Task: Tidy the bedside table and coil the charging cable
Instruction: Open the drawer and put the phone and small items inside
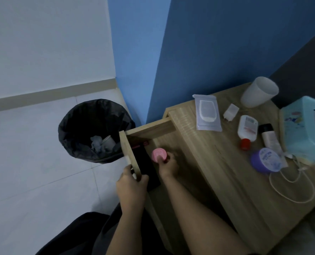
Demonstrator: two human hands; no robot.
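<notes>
Blue walls meet in a corner behind the wooden desk (226, 162), which serves as the landmark below.

1. Drawer (164, 142): pulled out from the desk's front, toward the black-lined bin (95, 129) on the floor beside it. It holds a dark flat item (145, 162) along its front wall.
2. Left hand (130, 188): closed on the drawer's front panel.
3. Right hand (168, 164): inside the drawer, fingers closed on a pink round container (158, 154).
4. Charging cable (293, 186): lies in loose white loops on the desk top near its right edge, uncoiled. 1 end runs up toward the teal tissue box (304, 129). The white plug (231, 111) lies apart, further back on the desk.
5. Other items on the desk top: wipes pack (208, 112), white cup (259, 92), white bottle with red cap (247, 130), slim tube (270, 138), purple-lidded jar (265, 160).

Hazards, as judged:
- Shutting the drawer while the right hand is inside would trap the fingers.
- Releasing the pink container on its side could let it roll in the drawer.
- Pulling the cable before freeing the end near the tissue box could drag the jar or the tube, both of which touch or adjoin it.
</notes>
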